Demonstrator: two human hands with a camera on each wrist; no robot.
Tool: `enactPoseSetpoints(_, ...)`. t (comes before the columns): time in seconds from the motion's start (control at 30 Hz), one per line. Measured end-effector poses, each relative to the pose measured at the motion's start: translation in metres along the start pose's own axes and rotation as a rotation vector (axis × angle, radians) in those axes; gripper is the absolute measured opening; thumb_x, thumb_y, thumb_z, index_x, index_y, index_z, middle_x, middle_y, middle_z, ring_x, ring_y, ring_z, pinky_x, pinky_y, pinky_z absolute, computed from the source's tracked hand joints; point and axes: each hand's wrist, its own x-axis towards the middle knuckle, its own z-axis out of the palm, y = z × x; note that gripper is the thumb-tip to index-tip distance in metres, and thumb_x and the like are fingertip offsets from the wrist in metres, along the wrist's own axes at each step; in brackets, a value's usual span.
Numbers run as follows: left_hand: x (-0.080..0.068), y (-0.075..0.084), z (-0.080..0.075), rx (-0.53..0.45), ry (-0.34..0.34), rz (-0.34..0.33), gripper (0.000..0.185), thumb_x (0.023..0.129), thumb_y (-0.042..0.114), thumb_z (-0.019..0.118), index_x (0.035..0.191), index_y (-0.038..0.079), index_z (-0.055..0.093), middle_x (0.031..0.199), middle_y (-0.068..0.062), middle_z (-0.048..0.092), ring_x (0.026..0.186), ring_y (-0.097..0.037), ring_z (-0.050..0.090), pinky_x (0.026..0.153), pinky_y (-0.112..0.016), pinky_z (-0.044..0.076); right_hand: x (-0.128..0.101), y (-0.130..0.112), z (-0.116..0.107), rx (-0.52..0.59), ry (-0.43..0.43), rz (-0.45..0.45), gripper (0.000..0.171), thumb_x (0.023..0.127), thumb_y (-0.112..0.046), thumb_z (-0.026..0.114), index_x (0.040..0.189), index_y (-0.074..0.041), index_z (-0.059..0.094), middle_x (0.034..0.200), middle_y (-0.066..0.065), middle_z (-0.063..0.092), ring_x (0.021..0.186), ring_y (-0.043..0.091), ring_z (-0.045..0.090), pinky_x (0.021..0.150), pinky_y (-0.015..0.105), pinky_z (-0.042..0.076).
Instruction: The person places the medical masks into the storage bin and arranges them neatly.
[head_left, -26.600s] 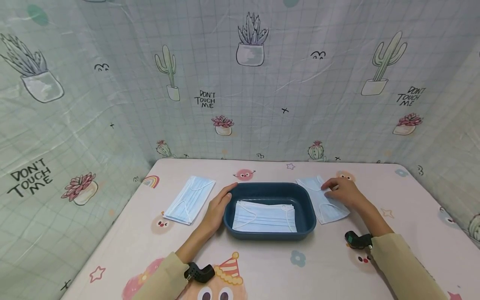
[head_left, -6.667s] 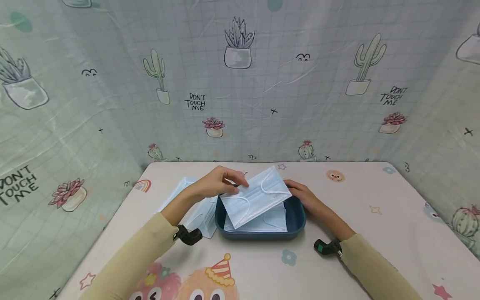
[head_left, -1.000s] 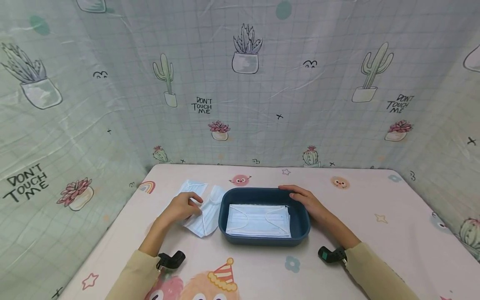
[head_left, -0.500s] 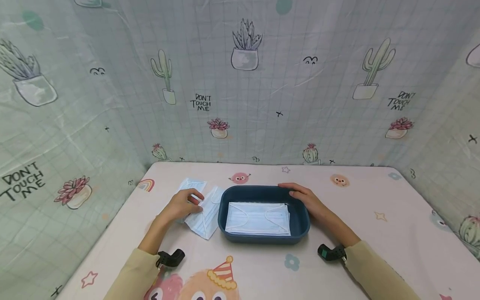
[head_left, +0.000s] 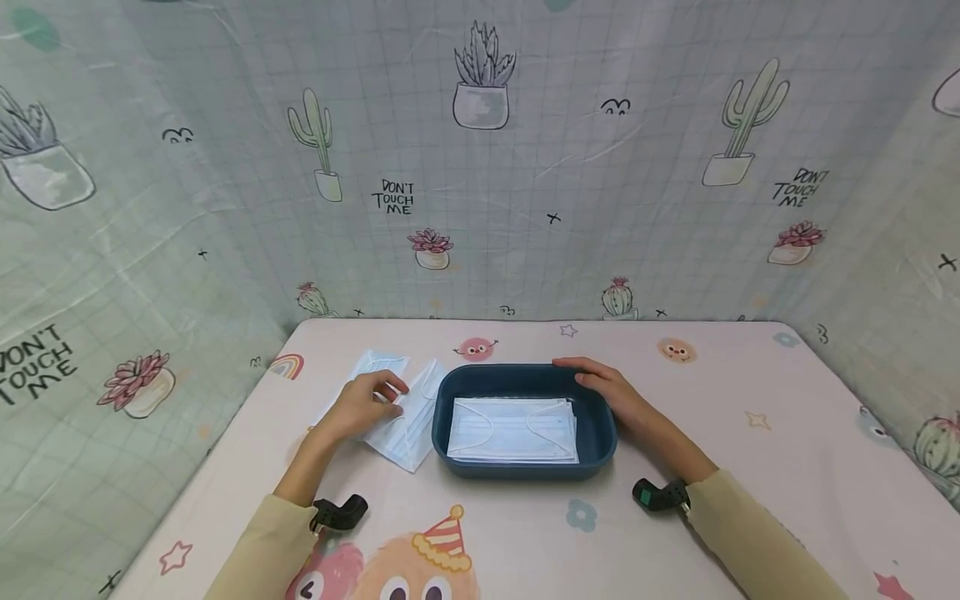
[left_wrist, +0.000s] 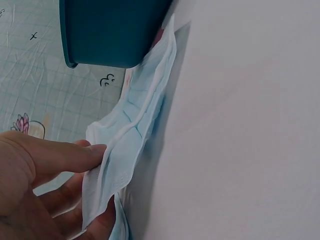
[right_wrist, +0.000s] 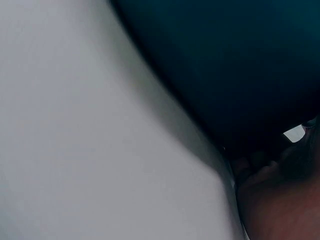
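Observation:
My left hand point(head_left: 362, 410) pinches a light-blue face mask point(head_left: 414, 429) left of the dark blue plastic bin point(head_left: 525, 472). In the left wrist view the thumb lies on top of this mask point(left_wrist: 125, 142), fingers beneath, and its near end is raised off the table. Another mask point(head_left: 384, 362) lies partly under the left hand. Inside the bin, a stack of masks point(head_left: 513, 432) lies flat with ear loops on top. My right hand point(head_left: 615, 395) holds the bin's far right corner, thumb at the rim; its fingertips are largely hidden behind the bin.
The table point(head_left: 517, 533) has a pale cover printed with cartoon figures. A patterned curtain point(head_left: 555, 267) rises right behind its far edge and along both sides. Each wrist carries a small black camera point(head_left: 341, 512).
26.6 s ago a mask lay right of the bin; that spot is bare now. 6.7 s ago the left hand held a mask over the bin. Lately the left hand has pinched and slightly raised another.

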Motion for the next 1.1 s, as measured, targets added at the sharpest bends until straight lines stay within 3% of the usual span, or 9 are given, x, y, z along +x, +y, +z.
enactPoseSetpoints(0.27,0.001,-0.001,0.0,-0.036,0.045,0.072,0.015,0.086,-0.001,0.074,0.1,0.006,0.07,0.095,-0.011,0.07,0.075,-0.017,0.062,0.072,-0.03,0.05,-0.002,0.001,0.0,-0.013,-0.005,0.009,0.041,0.11,-0.019,0.042,0.149,-0.012,0.055,0.159,0.012,0.048,0.152,0.034,0.036,0.106,0.007,0.037)
enactPoseSetpoints(0.33,0.002,-0.001,0.0,-0.039,0.055,0.077,0.015,0.086,0.0,0.074,0.099,0.005,0.07,0.094,-0.012,0.071,0.073,-0.016,0.062,0.071,-0.03,0.05,-0.002,0.001,0.0,-0.019,-0.004,0.014,0.041,0.11,-0.019,0.042,0.149,-0.013,0.055,0.159,0.011,0.048,0.152,0.034,0.037,0.108,0.011,0.037)
enactPoseSetpoints(0.4,0.002,-0.002,0.0,-0.037,0.067,0.076,0.013,0.087,0.0,0.074,0.098,0.006,0.07,0.095,-0.011,0.071,0.073,-0.016,0.062,0.071,-0.03,0.05,-0.002,0.001,0.0,-0.025,-0.006,0.014,0.042,0.11,-0.019,0.041,0.149,-0.014,0.055,0.16,0.011,0.048,0.152,0.034,0.037,0.117,0.022,0.037)
enactPoseSetpoints(0.5,0.003,-0.001,0.001,-0.032,0.078,0.071,0.012,0.088,0.001,0.074,0.097,0.006,0.071,0.095,-0.011,0.072,0.072,-0.016,0.062,0.07,-0.029,0.05,-0.001,0.001,0.0,-0.022,-0.011,0.011,0.042,0.11,-0.02,0.041,0.149,-0.015,0.055,0.16,0.009,0.048,0.153,0.033,0.037,0.118,0.024,0.036)
enactPoseSetpoints(0.57,0.003,-0.001,0.001,-0.028,0.084,0.065,0.01,0.088,0.002,0.073,0.097,0.007,0.071,0.095,-0.011,0.073,0.072,-0.016,0.062,0.071,-0.029,0.05,-0.001,0.001,-0.001,-0.019,-0.014,0.008,0.042,0.11,-0.021,0.041,0.149,-0.015,0.055,0.16,0.009,0.048,0.153,0.033,0.036,0.117,0.022,0.036)
enactPoseSetpoints(0.63,0.003,0.0,0.001,-0.024,0.084,0.062,0.009,0.089,0.002,0.073,0.096,0.007,0.071,0.095,-0.011,0.073,0.072,-0.016,0.061,0.071,-0.029,0.05,0.0,0.001,-0.001,-0.013,-0.016,0.009,0.042,0.11,-0.021,0.042,0.149,-0.015,0.055,0.16,0.009,0.048,0.153,0.033,0.036,0.109,0.012,0.035)
enactPoseSetpoints(1.1,0.005,-0.003,0.013,-0.013,0.057,0.049,0.012,0.086,0.003,0.075,0.096,0.008,0.071,0.092,-0.008,0.069,0.077,-0.016,0.06,0.074,-0.029,0.048,0.0,-0.001,-0.001,0.003,-0.012,0.014,0.042,0.11,-0.02,0.042,0.149,-0.013,0.055,0.16,0.01,0.048,0.153,0.033,0.036,0.107,0.009,0.037)
